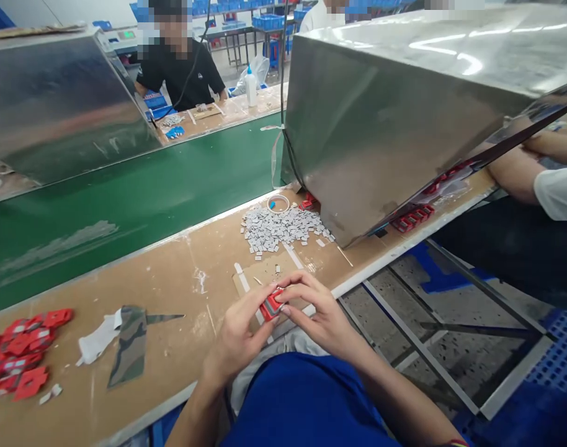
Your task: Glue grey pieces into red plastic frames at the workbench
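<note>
Red blocky part (pixel 271 304): left hand (pixel 238 326) and right hand (pixel 319 312) fingers pinch it; flat rectangular grey chips (pixel 283 228) heaped beyond it.

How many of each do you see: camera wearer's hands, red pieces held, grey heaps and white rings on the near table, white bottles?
Hands: 2, left hand and right hand
Held red piece: 1
Grey heap: 1
White ring: 1
White bottle: 1
Total: 6

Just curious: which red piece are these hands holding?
The red piece between the left hand and right hand; other red pieces lie on the table, at far left and near the metal hood.
</note>
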Action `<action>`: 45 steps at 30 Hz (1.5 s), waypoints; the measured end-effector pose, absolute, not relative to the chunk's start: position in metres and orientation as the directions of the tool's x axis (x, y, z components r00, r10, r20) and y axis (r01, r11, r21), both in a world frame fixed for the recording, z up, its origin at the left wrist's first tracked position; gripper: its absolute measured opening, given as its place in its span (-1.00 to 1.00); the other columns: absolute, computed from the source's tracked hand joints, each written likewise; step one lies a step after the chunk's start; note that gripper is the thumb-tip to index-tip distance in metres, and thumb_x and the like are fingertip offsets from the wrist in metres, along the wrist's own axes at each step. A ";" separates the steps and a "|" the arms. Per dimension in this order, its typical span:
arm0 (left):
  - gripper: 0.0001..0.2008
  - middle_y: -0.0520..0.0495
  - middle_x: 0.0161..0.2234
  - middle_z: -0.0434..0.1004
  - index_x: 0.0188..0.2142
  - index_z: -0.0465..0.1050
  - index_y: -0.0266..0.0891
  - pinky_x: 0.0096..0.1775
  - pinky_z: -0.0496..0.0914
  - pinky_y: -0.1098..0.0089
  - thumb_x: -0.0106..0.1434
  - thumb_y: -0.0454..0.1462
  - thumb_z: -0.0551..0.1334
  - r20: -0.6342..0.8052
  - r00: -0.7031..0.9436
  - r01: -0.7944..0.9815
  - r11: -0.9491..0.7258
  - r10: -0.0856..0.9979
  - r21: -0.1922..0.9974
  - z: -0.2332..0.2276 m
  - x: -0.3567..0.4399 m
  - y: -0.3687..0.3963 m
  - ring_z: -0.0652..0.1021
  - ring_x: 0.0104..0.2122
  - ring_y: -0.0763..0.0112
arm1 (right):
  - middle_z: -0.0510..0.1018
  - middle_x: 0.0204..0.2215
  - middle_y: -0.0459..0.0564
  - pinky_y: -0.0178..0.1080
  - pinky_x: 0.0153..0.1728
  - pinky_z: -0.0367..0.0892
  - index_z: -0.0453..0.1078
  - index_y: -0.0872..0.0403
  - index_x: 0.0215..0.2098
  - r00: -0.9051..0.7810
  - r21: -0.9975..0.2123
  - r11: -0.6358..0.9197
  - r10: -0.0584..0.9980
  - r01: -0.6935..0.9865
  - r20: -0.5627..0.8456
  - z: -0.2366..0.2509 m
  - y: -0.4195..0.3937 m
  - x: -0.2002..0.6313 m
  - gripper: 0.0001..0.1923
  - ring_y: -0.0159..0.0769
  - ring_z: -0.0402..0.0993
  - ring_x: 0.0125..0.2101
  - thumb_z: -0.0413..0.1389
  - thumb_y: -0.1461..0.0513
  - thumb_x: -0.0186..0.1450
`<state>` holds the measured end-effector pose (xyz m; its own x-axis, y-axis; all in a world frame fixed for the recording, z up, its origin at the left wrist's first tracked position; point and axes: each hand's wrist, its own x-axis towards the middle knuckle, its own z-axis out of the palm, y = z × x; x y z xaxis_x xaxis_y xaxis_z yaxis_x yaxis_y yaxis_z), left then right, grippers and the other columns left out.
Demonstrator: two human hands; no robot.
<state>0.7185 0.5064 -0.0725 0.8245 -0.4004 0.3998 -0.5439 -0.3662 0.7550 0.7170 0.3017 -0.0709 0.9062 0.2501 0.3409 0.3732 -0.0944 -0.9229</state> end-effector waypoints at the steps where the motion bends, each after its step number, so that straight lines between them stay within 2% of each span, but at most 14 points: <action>1: -0.50 -0.21 0.14 0.64 0.28 0.41 -0.13 0.16 0.55 0.26 0.37 -0.41 0.29 0.403 0.815 -0.557 -0.372 -0.416 0.743 -0.070 0.720 0.509 0.65 0.12 0.20 | 0.49 -0.05 0.06 -0.14 0.10 0.43 0.54 -0.03 -0.08 0.900 -0.917 -0.109 0.267 0.384 0.345 -0.069 0.302 0.718 -0.89 -0.22 0.50 0.02 0.17 0.27 0.48; 6: -0.54 -0.21 0.07 0.63 0.24 0.41 -0.15 0.05 0.59 0.30 0.38 -0.41 0.28 0.390 0.813 -0.556 -0.377 -0.433 0.741 -0.059 0.724 0.509 0.66 0.04 0.22 | 0.48 -0.06 0.05 -0.17 0.03 0.43 0.46 0.00 -0.13 0.904 -0.933 -0.065 0.281 0.354 0.323 -0.070 0.306 0.722 -0.92 -0.23 0.50 -0.02 0.14 0.30 0.47; 11: -0.55 -0.20 0.03 0.61 0.23 0.40 -0.15 0.03 0.59 0.31 0.38 -0.40 0.27 0.353 0.837 -0.515 -0.387 -0.418 0.765 -0.058 0.721 0.503 0.66 0.00 0.23 | 0.44 -0.09 0.01 -0.22 -0.02 0.39 0.44 0.00 -0.18 0.916 -0.963 -0.009 0.311 0.268 0.252 -0.073 0.303 0.725 -0.94 -0.27 0.47 -0.06 0.15 0.29 0.47; 17: -0.59 -0.25 0.07 0.59 0.23 0.39 -0.19 0.09 0.57 0.30 0.42 -0.37 0.27 0.347 0.797 -0.562 -0.393 -0.495 0.728 -0.060 0.723 0.496 0.64 0.07 0.19 | 0.37 -0.23 -0.06 -0.24 -0.08 0.34 0.41 0.01 -0.28 0.910 -0.971 0.040 0.340 0.237 0.236 -0.074 0.291 0.727 -0.88 -0.29 0.40 -0.16 0.18 0.25 0.45; 24: -0.62 -0.23 0.05 0.60 0.24 0.37 -0.18 0.04 0.58 0.36 0.46 -0.34 0.23 0.339 0.782 -0.589 -0.439 -0.524 0.679 -0.057 0.727 0.481 0.66 0.03 0.24 | 0.43 -0.24 -0.05 -0.22 -0.09 0.38 0.44 0.03 -0.27 0.913 -0.962 -0.032 0.327 0.270 0.245 -0.069 0.272 0.730 -0.92 -0.28 0.45 -0.17 0.20 0.28 0.43; 27: -0.58 -0.23 0.09 0.62 0.27 0.38 -0.15 0.06 0.59 0.28 0.45 -0.29 0.26 0.295 0.790 -0.564 -0.447 -0.538 0.694 -0.059 0.732 0.477 0.66 0.06 0.18 | 0.52 -0.22 -0.02 -0.22 -0.11 0.40 0.48 0.03 -0.21 0.893 -0.932 -0.117 0.350 0.342 0.284 -0.066 0.259 0.734 -0.94 -0.28 0.50 -0.17 0.20 0.32 0.42; 30: -0.52 -0.25 0.13 0.63 0.29 0.40 -0.14 0.11 0.58 0.21 0.40 -0.25 0.32 0.218 0.852 -0.434 -0.410 -0.476 0.803 -0.065 0.735 0.471 0.67 0.08 0.12 | 0.58 -0.16 0.03 -0.20 -0.08 0.46 0.51 0.04 -0.14 0.881 -0.909 -0.163 0.358 0.385 0.309 -0.062 0.248 0.739 -0.90 -0.26 0.56 -0.13 0.17 0.34 0.43; 33: -0.52 -0.25 0.10 0.66 0.28 0.42 -0.17 0.06 0.61 0.30 0.40 -0.23 0.33 0.110 0.925 -0.210 -0.248 -0.364 0.946 -0.071 0.736 0.461 0.70 0.02 0.17 | 0.61 -0.15 0.04 -0.19 -0.08 0.52 0.52 0.04 -0.04 0.883 -0.901 -0.191 0.356 0.388 0.305 -0.059 0.240 0.743 -0.84 -0.25 0.60 -0.14 0.16 0.32 0.44; 36: -0.52 -0.25 0.09 0.67 0.28 0.42 -0.21 0.06 0.61 0.30 0.41 -0.22 0.33 0.067 0.953 -0.101 -0.104 -0.297 0.989 -0.075 0.734 0.450 0.70 0.04 0.17 | 0.65 -0.11 0.07 -0.19 -0.08 0.55 0.53 0.04 0.00 0.875 -0.896 -0.188 0.367 0.401 0.315 -0.057 0.234 0.745 -0.80 -0.23 0.63 -0.11 0.16 0.32 0.44; 40: -0.46 -0.26 0.19 0.62 0.37 0.35 -0.21 0.18 0.54 0.26 0.43 -0.26 0.29 0.089 0.954 -0.129 -0.122 -0.286 0.984 -0.075 0.730 0.444 0.63 0.16 0.16 | 0.66 -0.06 0.09 -0.16 0.00 0.55 0.52 0.04 -0.05 0.854 -0.859 -0.237 0.391 0.455 0.344 -0.052 0.231 0.748 -0.83 -0.20 0.65 -0.04 0.12 0.33 0.46; 45: -0.42 -0.23 0.26 0.55 0.42 0.26 -0.12 0.28 0.45 0.23 0.45 -0.35 0.24 0.192 0.922 -0.309 -0.340 -0.336 0.888 -0.069 0.730 0.443 0.57 0.24 0.19 | 0.63 -0.18 0.08 -0.19 -0.16 0.53 0.46 0.07 -0.19 0.840 -0.798 -0.342 0.421 0.497 0.343 -0.049 0.231 0.754 -0.89 -0.18 0.64 -0.16 0.09 0.34 0.44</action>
